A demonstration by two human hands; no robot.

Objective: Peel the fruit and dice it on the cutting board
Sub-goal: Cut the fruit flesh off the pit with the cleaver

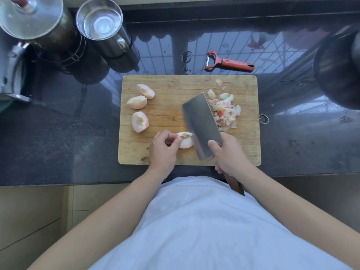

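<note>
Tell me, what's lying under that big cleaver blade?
The cleaver tilts over the cutting board. Its edge meets the peach piece pinched by the left hand. Part of the peel pile is hidden behind it.

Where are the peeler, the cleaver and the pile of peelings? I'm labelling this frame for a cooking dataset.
peeler (231,62): head view, on its red handle.
cleaver (201,123): head view, middle of the flat steel blade.
pile of peelings (226,112): head view, centre of the heap on the board.

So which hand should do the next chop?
The right hand: it grips the cleaver, blade already beside the peach piece. The left hand is pinching that piece steady.
</note>
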